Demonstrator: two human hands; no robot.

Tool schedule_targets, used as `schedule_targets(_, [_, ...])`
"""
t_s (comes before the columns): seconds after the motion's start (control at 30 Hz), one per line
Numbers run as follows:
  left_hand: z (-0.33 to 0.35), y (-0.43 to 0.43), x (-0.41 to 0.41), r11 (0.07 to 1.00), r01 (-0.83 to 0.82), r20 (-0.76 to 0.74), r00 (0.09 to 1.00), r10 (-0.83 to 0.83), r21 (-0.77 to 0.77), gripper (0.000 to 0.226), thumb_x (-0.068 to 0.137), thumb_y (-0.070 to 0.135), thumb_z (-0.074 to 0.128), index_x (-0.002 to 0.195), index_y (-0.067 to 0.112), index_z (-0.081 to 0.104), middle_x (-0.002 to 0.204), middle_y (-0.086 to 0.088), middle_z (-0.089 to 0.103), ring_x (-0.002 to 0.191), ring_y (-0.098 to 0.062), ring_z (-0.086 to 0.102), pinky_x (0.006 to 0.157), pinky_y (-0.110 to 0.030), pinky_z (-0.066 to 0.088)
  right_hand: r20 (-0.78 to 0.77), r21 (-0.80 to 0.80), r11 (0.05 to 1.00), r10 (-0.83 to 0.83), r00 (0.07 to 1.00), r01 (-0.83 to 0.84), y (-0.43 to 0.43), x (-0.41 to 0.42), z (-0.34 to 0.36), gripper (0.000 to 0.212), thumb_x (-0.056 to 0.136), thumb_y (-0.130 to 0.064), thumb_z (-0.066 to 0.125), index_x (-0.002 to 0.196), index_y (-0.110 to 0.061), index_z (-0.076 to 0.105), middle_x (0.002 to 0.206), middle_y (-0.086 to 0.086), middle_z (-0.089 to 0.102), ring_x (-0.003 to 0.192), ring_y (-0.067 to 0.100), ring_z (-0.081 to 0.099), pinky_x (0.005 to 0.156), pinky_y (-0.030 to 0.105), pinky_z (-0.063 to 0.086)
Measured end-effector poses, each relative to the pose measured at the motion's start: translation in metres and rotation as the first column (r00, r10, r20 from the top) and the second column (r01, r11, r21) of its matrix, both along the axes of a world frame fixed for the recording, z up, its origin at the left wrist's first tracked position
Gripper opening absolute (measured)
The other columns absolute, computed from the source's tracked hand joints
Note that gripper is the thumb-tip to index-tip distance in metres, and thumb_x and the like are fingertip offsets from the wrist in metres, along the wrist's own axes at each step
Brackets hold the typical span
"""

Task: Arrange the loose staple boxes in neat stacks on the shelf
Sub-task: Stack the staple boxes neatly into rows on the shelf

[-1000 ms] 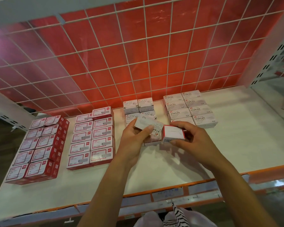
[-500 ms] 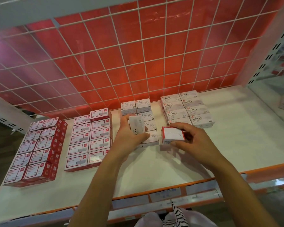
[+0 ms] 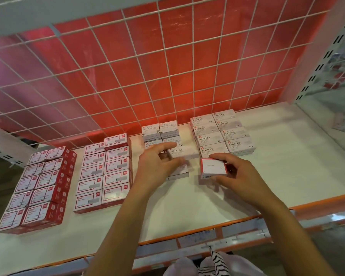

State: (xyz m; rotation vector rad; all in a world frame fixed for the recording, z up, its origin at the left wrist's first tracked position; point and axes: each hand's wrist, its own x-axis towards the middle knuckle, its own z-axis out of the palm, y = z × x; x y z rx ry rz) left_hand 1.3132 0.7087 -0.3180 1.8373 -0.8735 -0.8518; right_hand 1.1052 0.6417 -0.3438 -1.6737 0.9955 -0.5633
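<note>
Well, from my remote seat I see the left hand [image 3: 157,166] pinching the white staples box [image 3: 184,152], forefinger stretched along its far side and thumb at its near edge. The box sits over the middle column, just in front of the paper-clip boxes [image 3: 159,128]. The right hand [image 3: 241,176] grips the red-edged box [image 3: 213,166], fingers curled over the far edge and thumb on the near, barcoded side. It is tilted low over the shelf [image 3: 287,166], close to the front of the white staples stack [image 3: 221,136]. I cannot tell whether it touches the shelf.

I judge these boxes to be stiff little card cartons, dense for their size if full of steel staples, so they should drop squarely and not drift. The printed card looks smooth and may slide between fingertips. I would hold each across its two long sides, clear of the end flaps, which could pop open under a squeeze. A flat release matters, since a corner landing could nudge the neighbours out of line. The red stacks [image 3: 106,172] to the left lie well apart from both hands.
</note>
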Motion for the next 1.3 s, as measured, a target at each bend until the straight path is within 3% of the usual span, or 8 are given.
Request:
schedule_targets(0.23, [-0.003,-0.020,-0.016,0.993,-0.088,-0.157,0.985,0.074,-0.080,0.036,0.075,0.010,0.079,0.106,0.028,0.069,0.090,-0.004,0.074,0.084,-0.025,0.072,0.081,-0.039,0.058,-0.013,0.009,0.998,-0.059,0.998,0.059,-0.007,-0.026,-0.004,0.057,0.075,0.004,0.071,0.116,-0.035,0.059,0.110,-0.018,0.062,0.097,-0.011,0.058,0.074,0.007,0.047])
schedule_targets(0.4, [-0.002,-0.039,-0.027,0.996,-0.034,-0.200,0.980,0.018,-0.079,0.046,0.082,0.005,0.070,0.123,0.023,0.063,0.102,0.006,0.073,0.092,-0.012,0.070,0.085,-0.038,0.057,-0.033,0.013,0.996,-0.088,0.996,0.089,-0.015,-0.043,-0.007,0.057,0.075,0.003,0.072,0.119,-0.032,0.060,0.111,-0.017,0.062,0.097,-0.012,0.057,0.073,0.006,0.046])
schedule_targets(0.57, [0.005,-0.069,-0.035,0.994,-0.092,-0.158,0.984,0.082,-0.056,0.041,0.083,0.002,0.070,0.116,0.028,0.065,0.105,0.012,0.069,0.080,-0.004,0.069,0.078,-0.026,0.057,-0.030,0.037,0.994,-0.099,0.995,0.100,-0.025,-0.059,-0.009,0.056,0.075,0.003,0.073,0.119,-0.028,0.060,0.111,-0.015,0.063,0.095,-0.011,0.058,0.073,0.006,0.046])
schedule_targets(0.67, [0.006,-0.086,-0.037,0.996,-0.064,-0.059,0.996,0.060,-0.068,0.043,0.084,0.002,0.068,0.122,0.022,0.063,0.113,0.007,0.067,0.091,-0.009,0.066,0.074,-0.018,0.055,-0.040,0.048,0.994,-0.093,0.995,0.095,-0.030,-0.065,-0.010,0.057,0.074,0.003,0.074,0.118,-0.030,0.060,0.111,-0.015,0.063,0.093,-0.011,0.059,0.073,0.006,0.047])
schedule_targets(0.83, [0.006,-0.112,-0.043,0.998,-0.009,0.100,0.995,0.016,-0.069,0.046,0.087,-0.001,0.061,0.127,0.021,0.060,0.111,0.005,0.069,0.093,-0.015,0.067,0.086,-0.039,0.055,-0.059,0.058,0.996,-0.063,0.996,0.067,-0.039,-0.069,-0.011,0.057,0.072,0.001,0.075,0.116,-0.033,0.060,0.111,-0.015,0.064,0.093,-0.008,0.060,0.076,0.010,0.049])
schedule_targets(0.97, [0.000,-0.127,-0.039,0.999,0.013,0.309,0.951,-0.022,0.029,0.050,0.090,-0.003,0.055,0.131,0.026,0.056,0.121,0.004,0.065,0.101,-0.020,0.065,0.088,-0.036,0.053,-0.079,0.069,0.997,-0.036,0.996,0.041,-0.045,-0.073,-0.010,0.057,0.071,-0.002,0.077,0.120,-0.028,0.060,0.112,-0.015,0.064,0.093,-0.009,0.059,0.079,0.013,0.051])
schedule_targets(1.17, [-0.004,-0.139,-0.034,0.972,0.114,0.672,0.705,-0.224,0.205,0.051,0.086,-0.009,0.053,0.128,0.019,0.058,0.122,-0.006,0.063,0.111,-0.025,0.057,0.086,-0.028,0.041,-0.089,0.081,0.997,0.001,0.996,0.006,-0.050,-0.076,-0.013,0.054,0.075,-0.007,0.077,0.119,-0.031,0.058,0.111,-0.018,0.061,0.095,-0.014,0.057,0.074,0.004,0.045])
schedule_targets(1.3, [-0.004,-0.146,-0.030,0.958,0.091,0.716,0.646,-0.264,0.272,0.047,0.085,-0.008,0.052,0.125,0.016,0.060,0.116,-0.007,0.064,0.106,-0.027,0.057,0.081,-0.029,0.039,-0.099,0.090,0.996,0.030,0.995,-0.021,-0.052,-0.077,-0.013,0.054,0.076,-0.009,0.077,0.120,-0.033,0.057,0.112,-0.020,0.060,0.098,-0.013,0.056,0.076,0.005,0.046])
